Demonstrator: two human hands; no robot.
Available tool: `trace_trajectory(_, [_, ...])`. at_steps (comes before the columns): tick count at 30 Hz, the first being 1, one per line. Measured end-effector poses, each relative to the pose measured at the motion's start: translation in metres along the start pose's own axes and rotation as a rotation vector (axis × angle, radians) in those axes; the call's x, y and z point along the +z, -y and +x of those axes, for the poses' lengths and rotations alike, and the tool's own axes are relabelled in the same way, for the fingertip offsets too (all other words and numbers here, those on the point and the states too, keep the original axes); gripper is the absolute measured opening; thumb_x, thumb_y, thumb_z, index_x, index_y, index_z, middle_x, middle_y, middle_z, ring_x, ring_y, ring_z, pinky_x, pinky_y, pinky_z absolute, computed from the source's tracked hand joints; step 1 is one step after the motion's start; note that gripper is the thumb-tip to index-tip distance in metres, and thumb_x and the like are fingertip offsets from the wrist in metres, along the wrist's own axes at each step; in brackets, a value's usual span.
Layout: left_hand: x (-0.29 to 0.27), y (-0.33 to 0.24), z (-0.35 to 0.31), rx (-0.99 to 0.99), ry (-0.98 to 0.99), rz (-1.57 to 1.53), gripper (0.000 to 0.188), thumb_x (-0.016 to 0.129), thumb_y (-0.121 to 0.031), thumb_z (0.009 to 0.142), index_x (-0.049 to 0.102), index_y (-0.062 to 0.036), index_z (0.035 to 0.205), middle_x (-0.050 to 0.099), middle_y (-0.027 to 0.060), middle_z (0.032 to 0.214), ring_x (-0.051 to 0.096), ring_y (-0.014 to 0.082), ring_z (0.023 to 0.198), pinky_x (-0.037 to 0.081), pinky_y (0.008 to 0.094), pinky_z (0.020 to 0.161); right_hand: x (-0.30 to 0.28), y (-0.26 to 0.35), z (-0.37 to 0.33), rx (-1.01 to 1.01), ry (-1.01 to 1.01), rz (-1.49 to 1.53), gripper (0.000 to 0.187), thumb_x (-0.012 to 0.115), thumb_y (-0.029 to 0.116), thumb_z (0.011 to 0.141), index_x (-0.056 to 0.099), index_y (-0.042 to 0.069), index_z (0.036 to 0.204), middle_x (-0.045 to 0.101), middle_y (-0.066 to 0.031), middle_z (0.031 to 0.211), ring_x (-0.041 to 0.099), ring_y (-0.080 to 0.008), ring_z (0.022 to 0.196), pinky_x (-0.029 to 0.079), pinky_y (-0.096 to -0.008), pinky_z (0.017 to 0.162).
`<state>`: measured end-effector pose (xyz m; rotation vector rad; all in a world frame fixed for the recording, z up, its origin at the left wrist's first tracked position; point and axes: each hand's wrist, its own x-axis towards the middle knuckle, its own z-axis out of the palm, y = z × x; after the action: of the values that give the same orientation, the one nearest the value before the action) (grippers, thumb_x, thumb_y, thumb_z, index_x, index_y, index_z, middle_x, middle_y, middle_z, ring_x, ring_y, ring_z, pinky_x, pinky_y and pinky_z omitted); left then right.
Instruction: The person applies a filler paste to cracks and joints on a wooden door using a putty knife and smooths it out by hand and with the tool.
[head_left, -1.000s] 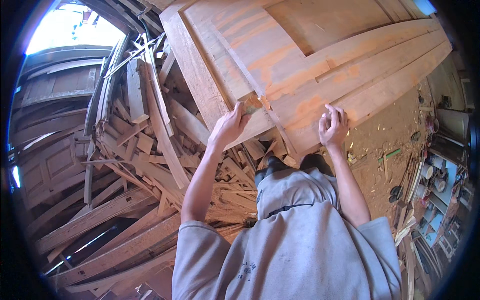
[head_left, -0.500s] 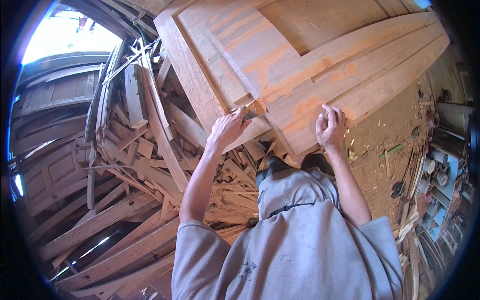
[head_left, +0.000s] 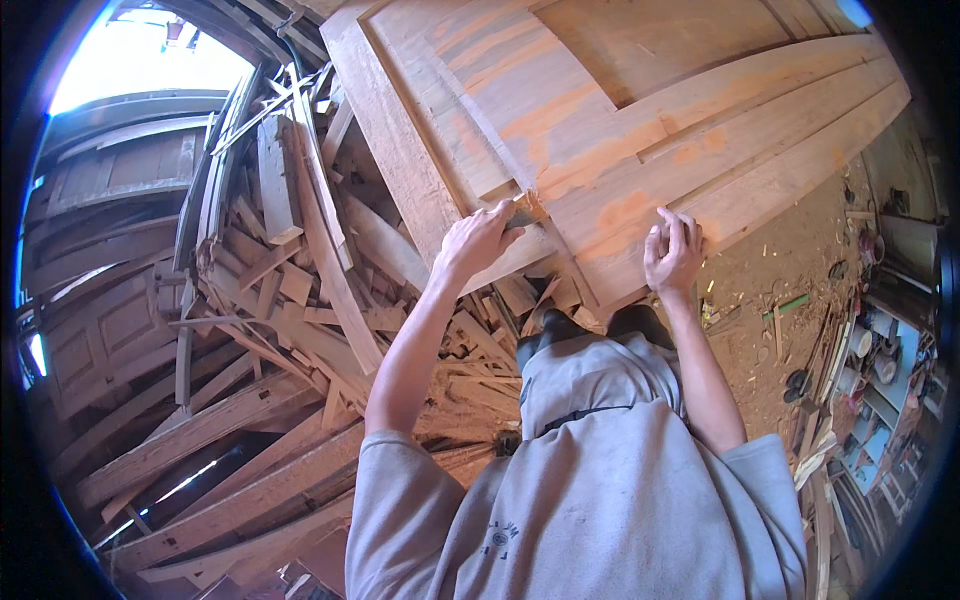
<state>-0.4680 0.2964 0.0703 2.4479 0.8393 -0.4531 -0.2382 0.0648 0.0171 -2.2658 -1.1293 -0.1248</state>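
Note:
A large wooden door (head_left: 590,180) with recessed panels lies before me, marked with streaks and patches of orange filler (head_left: 625,210). My left hand (head_left: 482,240) is closed around what looks like a putty knife (head_left: 521,217). Its greyish blade, with orange filler at the end, is at the door's near left corner; the handle is hidden in my fist. My right hand (head_left: 673,255) is at the door's near edge, close to an orange patch. Its fingers are loosely bent and somewhat apart, and nothing shows in them.
Heaped wood offcuts (head_left: 290,270) and long boards (head_left: 200,470) crowd the left side. Wood chips and shavings litter the dirt floor (head_left: 745,340) at the right. Beyond it stands a shelf (head_left: 880,400) with containers.
The door and both hands sit slightly farther right in the picture. My left hand has turned a little with the putty knife still at the door's corner. My right hand keeps its place by the edge.

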Motion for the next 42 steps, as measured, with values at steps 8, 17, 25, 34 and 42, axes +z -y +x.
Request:
trace_trajectory(8, [0.016, 0.018, -0.018, -0.080, -0.138, -0.213, 0.046, 0.057, -0.042, 0.098, 0.048, -0.0066, 0.125, 0.069, 0.0231, 0.090, 0.065, 0.0448, 0.087, 0.051, 0.0525, 0.073, -0.001, 0.000, 0.000, -0.001, 0.004, -0.031, 0.031, 0.059, 0.022, 0.088, 0.065, 0.012, 0.117, 0.062, -0.0085, 0.104, 0.059, -0.0293, 0.099, 0.044, -0.0448, 0.085])
trace_trajectory(17, [-0.007, 0.008, -0.005, -0.150, -0.021, -0.005, 0.053, 0.056, -0.046, 0.097, 0.046, -0.0082, 0.133, 0.070, 0.0224, 0.085, 0.067, 0.0431, 0.084, 0.052, 0.0535, 0.070, -0.001, -0.001, 0.000, -0.016, -0.015, -0.014, 0.031, 0.058, 0.021, 0.088, 0.065, 0.012, 0.117, 0.063, -0.0082, 0.104, 0.059, -0.0291, 0.098, 0.044, -0.0446, 0.085])
trace_trajectory(25, [-0.010, 0.009, 0.008, -0.046, -0.029, -0.046, 0.052, 0.055, -0.049, 0.097, 0.049, -0.0078, 0.127, 0.069, 0.0236, 0.086, 0.067, 0.0432, 0.086, 0.051, 0.0541, 0.073, -0.002, 0.002, 0.001, -0.022, -0.017, -0.047, 0.030, 0.059, 0.021, 0.088, 0.065, 0.012, 0.116, 0.063, -0.0086, 0.103, 0.059, -0.0289, 0.097, 0.044, -0.0441, 0.084])
trace_trajectory(34, [0.042, 0.019, -0.007, -0.178, -0.394, -0.611, 0.039, 0.062, -0.035, 0.098, 0.049, -0.0024, 0.117, 0.066, 0.0220, 0.088, 0.064, 0.0399, 0.076, 0.048, 0.0472, 0.066, 0.001, 0.000, 0.000, -0.024, -0.032, -0.034, 0.030, 0.058, 0.022, 0.088, 0.065, 0.013, 0.116, 0.062, -0.0088, 0.105, 0.059, -0.0291, 0.097, 0.044, -0.0461, 0.083])
trace_trajectory(42, [0.041, -0.085, -0.051, -0.278, -0.638, -1.444, 0.022, 0.051, -0.020, 0.104, 0.055, -0.0042, 0.119, 0.058, 0.0016, 0.088, 0.057, 0.0104, 0.077, 0.048, 0.0250, 0.070, -0.013, 0.000, 0.004, 0.033, 0.154, 0.079, 0.033, 0.061, 0.030, 0.091, 0.064, 0.011, 0.118, 0.061, -0.0114, 0.103, 0.060, -0.0302, 0.093, 0.046, -0.0428, 0.079])
